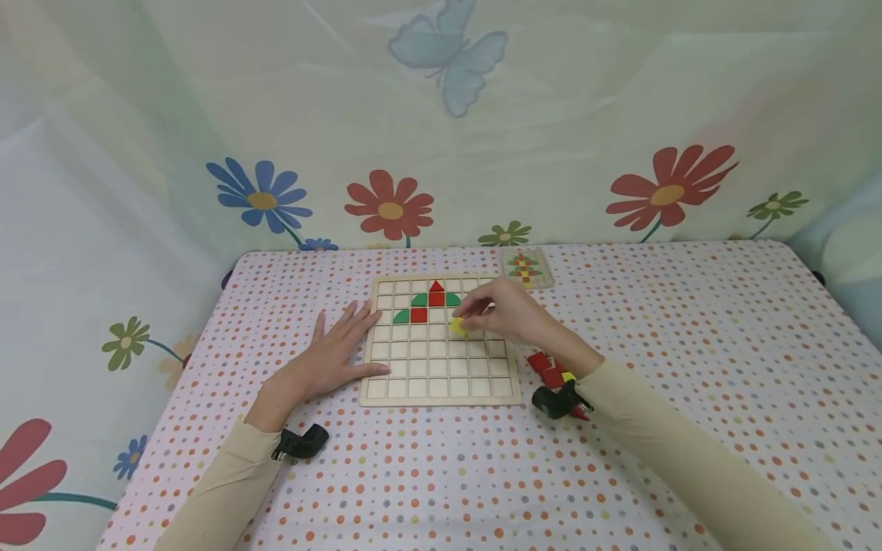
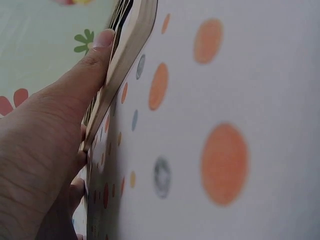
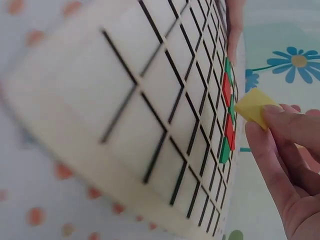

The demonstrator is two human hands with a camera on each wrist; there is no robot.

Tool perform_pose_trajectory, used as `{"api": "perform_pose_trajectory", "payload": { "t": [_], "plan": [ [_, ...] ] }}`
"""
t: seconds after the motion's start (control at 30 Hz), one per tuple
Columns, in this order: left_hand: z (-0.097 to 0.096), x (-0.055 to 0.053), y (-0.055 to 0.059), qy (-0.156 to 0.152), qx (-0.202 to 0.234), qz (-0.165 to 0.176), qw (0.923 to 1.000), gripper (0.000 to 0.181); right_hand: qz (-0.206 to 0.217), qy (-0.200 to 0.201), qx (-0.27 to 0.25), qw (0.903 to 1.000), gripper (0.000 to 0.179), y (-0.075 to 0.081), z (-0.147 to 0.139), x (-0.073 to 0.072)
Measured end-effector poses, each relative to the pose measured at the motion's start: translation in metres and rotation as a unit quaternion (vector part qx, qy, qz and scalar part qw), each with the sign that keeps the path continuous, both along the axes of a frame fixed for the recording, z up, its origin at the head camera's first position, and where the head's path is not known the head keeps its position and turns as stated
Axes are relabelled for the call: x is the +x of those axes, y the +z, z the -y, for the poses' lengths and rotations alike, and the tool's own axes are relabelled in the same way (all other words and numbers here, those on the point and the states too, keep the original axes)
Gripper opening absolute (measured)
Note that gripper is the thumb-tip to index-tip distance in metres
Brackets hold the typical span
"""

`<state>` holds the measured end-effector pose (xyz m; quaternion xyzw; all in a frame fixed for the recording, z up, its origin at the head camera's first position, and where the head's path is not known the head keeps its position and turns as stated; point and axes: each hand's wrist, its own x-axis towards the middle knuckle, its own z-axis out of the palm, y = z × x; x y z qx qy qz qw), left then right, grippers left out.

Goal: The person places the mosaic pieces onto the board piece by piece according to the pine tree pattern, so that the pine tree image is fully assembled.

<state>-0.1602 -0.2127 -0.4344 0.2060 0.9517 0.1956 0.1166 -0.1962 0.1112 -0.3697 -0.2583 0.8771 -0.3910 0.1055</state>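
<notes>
Right grip: pinching yellow tile | left grip: spread, touching board | printed card nearby

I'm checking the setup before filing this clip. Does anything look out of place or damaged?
Nothing looks spilled or damaged. The only untidy spot is the loose red and yellow pieces, jumbled on the dotted cloth right of the board, partly hidden by the black wrist camera.

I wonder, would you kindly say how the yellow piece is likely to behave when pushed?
The yellow piece looks stiff, its straight edges showing no bend where the right hand pinches it. It is probably light, being small beside that hand. Its flat, angular shape suggests it would slide rather than roll.
</notes>
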Motion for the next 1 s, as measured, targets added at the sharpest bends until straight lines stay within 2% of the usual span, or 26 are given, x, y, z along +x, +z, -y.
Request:
{"api": "perform_pose_trajectory", "payload": {
  "t": [0.2, 0.37, 0.57, 1.0],
  "plan": [
    [0.000, -0.001, -0.002, -0.004, -0.001, -0.007, 1.0000, 0.101, -0.022, 0.024, 0.032, 0.9989, 0.007, 0.001, 0.025, -0.024],
    [0.000, -0.002, -0.001, -0.003, -0.002, -0.008, 1.0000, 0.100, -0.035, 0.040, 0.053, 0.9972, 0.008, -0.001, 0.039, -0.033],
    [0.001, -0.002, -0.001, -0.001, -0.005, -0.004, 1.0000, 0.101, -0.036, 0.058, 0.074, 0.9949, 0.011, -0.006, 0.046, -0.034],
    [0.001, -0.001, -0.002, -0.001, -0.004, 0.000, 1.0000, 0.101, -0.049, 0.071, 0.088, 0.9924, 0.013, -0.012, 0.049, -0.039]
  ]
}}
